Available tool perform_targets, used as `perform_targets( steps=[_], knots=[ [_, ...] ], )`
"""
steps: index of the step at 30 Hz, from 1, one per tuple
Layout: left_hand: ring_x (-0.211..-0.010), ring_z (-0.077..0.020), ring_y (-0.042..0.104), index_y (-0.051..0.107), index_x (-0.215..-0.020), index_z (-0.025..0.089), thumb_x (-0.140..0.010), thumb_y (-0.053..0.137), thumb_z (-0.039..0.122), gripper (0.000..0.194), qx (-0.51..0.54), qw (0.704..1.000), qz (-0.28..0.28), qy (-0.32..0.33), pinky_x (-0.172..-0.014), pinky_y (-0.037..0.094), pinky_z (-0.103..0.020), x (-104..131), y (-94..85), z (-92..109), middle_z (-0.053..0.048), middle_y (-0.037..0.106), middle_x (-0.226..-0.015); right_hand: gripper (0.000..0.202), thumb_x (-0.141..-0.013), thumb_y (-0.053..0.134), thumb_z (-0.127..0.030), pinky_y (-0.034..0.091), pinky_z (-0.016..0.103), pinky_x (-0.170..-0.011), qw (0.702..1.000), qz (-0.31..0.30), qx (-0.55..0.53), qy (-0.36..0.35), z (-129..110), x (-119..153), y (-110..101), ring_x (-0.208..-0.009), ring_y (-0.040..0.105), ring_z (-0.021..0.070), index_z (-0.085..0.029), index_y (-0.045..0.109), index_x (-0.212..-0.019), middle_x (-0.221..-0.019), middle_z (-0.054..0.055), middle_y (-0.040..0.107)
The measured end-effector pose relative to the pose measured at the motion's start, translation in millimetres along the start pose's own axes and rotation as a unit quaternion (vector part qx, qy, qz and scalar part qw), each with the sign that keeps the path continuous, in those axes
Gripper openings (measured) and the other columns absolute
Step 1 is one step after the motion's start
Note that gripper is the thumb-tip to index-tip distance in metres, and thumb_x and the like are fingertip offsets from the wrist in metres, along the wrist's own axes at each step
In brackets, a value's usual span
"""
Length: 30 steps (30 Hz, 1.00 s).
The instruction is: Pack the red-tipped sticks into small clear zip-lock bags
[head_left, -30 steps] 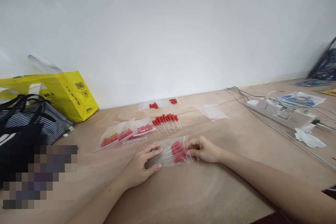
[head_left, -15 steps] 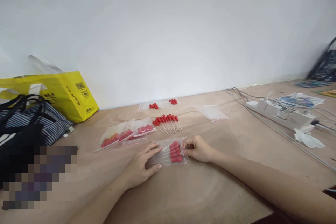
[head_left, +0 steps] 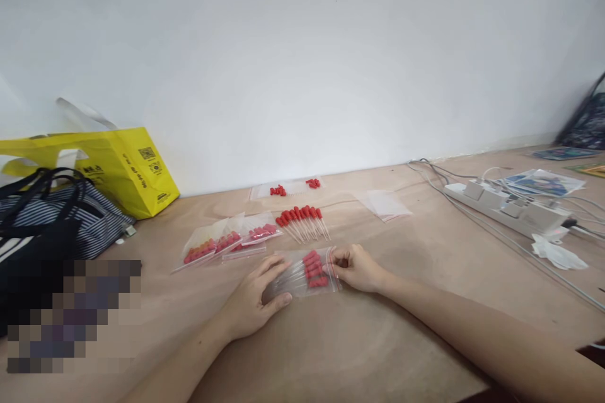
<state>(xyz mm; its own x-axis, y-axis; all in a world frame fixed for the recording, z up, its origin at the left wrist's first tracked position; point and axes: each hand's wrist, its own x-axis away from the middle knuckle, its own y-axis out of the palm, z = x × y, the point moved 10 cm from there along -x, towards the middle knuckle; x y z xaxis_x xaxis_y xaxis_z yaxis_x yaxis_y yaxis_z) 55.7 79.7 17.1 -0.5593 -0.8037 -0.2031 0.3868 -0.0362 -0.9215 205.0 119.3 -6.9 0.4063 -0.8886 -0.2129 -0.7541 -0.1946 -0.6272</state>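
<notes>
A person's left hand (head_left: 253, 305) lies flat, fingers spread, pinning the closed end of a small clear zip bag (head_left: 302, 274) to the wooden worktop (head_left: 359, 352). The right hand (head_left: 357, 267) pinches the bag's open edge, fingers together on the seal. Inside lie red-capped droppers (head_left: 314, 269). If the pinch slips, the seal could stay partly open and droppers slide out. Compared with a second ago, the right hand has drawn leftward along the edge. Beyond lie loose droppers (head_left: 302, 220), filled bags (head_left: 227, 242), a yellow bag (head_left: 118, 167) and a power strip (head_left: 510, 211).
</notes>
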Motion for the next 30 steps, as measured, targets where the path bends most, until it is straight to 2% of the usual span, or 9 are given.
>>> perform_targets(
  steps=[3, 8, 11, 13, 15, 18, 22, 26, 30],
  knots=[
    [-0.115, -0.0246, 0.041, 0.046, -0.12, 0.026, -0.085, 0.043, 0.028, 0.036, 0.006, 1.0, -0.017, 0.016, -0.095, 0.035, -0.044, -1, 2.7, 4, -0.005, 0.046, -0.125, 0.015, -0.069, 0.058, -0.029, 0.032, 0.019, -0.048, 1.0, -0.004, 0.005, -0.004, -5, 1, -1, -0.051, 0.047, 0.0081, -0.017, 0.061, -0.06, -0.056, -0.003, 0.055],
    [-0.12, -0.0242, 0.035, 0.046, -0.12, 0.03, -0.086, 0.035, 0.018, 0.037, -0.013, 1.0, -0.021, 0.014, -0.096, 0.033, -0.045, -1, 5.0, -3, -0.002, 0.04, -0.131, 0.022, -0.074, 0.053, -0.034, 0.035, 0.018, -0.046, 0.978, -0.15, -0.138, -0.031, -12, 11, 12, -0.048, 0.044, 0.0069, -0.016, 0.064, -0.077, -0.061, -0.002, 0.055],
    [-0.12, -0.0244, 0.035, 0.048, -0.118, 0.028, -0.085, 0.032, 0.013, 0.04, -0.038, 0.999, 0.038, -0.004, -0.095, 0.035, -0.045, -2, -5.5, -12, -0.003, 0.04, -0.131, 0.022, -0.073, 0.054, -0.033, 0.033, 0.018, -0.043, 0.99, -0.091, -0.103, -0.028, 0, 12, -12, -0.047, 0.041, 0.0064, -0.014, 0.064, -0.08, -0.059, -0.001, 0.053],
    [-0.117, -0.0246, 0.039, 0.05, -0.117, 0.025, -0.084, 0.033, 0.015, 0.038, -0.047, 0.994, 0.098, -0.016, -0.094, 0.037, -0.044, -1, -16.8, -13, -0.005, 0.045, -0.125, 0.019, -0.071, 0.057, -0.028, 0.034, 0.018, -0.046, 0.998, -0.028, -0.026, -0.058, 0, 13, -31, -0.05, 0.043, 0.007, -0.016, 0.064, -0.084, -0.062, -0.001, 0.053],
    [-0.114, -0.0245, 0.043, 0.051, -0.115, 0.023, -0.084, 0.037, 0.019, 0.034, -0.036, 0.992, 0.123, -0.003, -0.093, 0.038, -0.043, 0, -20.7, -6, -0.006, 0.05, -0.12, 0.024, -0.07, 0.059, -0.024, 0.036, 0.019, -0.05, 0.995, -0.009, 0.04, -0.096, -5, 15, -36, -0.054, 0.046, 0.0078, -0.019, 0.063, -0.093, -0.071, 0.001, 0.055],
    [-0.114, -0.0231, 0.043, 0.048, -0.118, 0.026, -0.084, 0.044, 0.024, 0.034, 0.005, 0.996, 0.06, 0.063, -0.094, 0.038, -0.04, 0, -6.4, 19, -0.004, 0.045, -0.126, 0.03, -0.073, 0.054, -0.022, 0.039, 0.021, -0.059, 0.984, -0.016, 0.101, -0.148, -15, 17, -28, -0.065, 0.054, 0.0103, -0.025, 0.06, -0.102, -0.086, 0.003, 0.059],
    [-0.117, -0.0225, 0.04, 0.047, -0.119, 0.031, -0.083, 0.046, 0.02, 0.037, 0.037, 0.993, -0.015, 0.107, -0.096, 0.035, -0.042, 0, 6.8, 36, -0.002, 0.042, -0.13, 0.024, -0.081, 0.046, -0.027, 0.039, 0.022, -0.063, 0.967, 0.003, 0.154, -0.201, -27, 20, -16, -0.072, 0.057, 0.0125, -0.025, 0.062, -0.098, -0.083, 0.003, 0.062],
    [-0.115, -0.0219, 0.041, 0.049, -0.117, 0.029, -0.084, 0.042, 0.016, 0.036, 0.037, 0.991, -0.007, 0.127, -0.095, 0.036, -0.042, -1, -2.3, 34, -0.003, 0.047, -0.125, 0.023, -0.083, 0.043, -0.028, 0.037, 0.021, -0.059, 0.948, 0.017, 0.193, -0.254, -42, 26, -7, -0.069, 0.056, 0.0123, -0.025, 0.064, -0.093, -0.076, 0.003, 0.061],
    [-0.112, -0.0243, 0.044, 0.044, -0.121, 0.024, -0.079, 0.053, 0.026, 0.043, 0.005, 0.978, 0.031, 0.208, -0.094, 0.037, -0.042, 6, -11.3, 45, -0.007, 0.05, -0.121, 0.019, -0.08, 0.045, -0.025, 0.033, 0.021, -0.054, 0.934, 0.055, 0.226, -0.271, -56, 31, -3, -0.063, 0.052, 0.0108, -0.022, 0.064, -0.082, -0.07, 0.002, 0.056]
  ],
)
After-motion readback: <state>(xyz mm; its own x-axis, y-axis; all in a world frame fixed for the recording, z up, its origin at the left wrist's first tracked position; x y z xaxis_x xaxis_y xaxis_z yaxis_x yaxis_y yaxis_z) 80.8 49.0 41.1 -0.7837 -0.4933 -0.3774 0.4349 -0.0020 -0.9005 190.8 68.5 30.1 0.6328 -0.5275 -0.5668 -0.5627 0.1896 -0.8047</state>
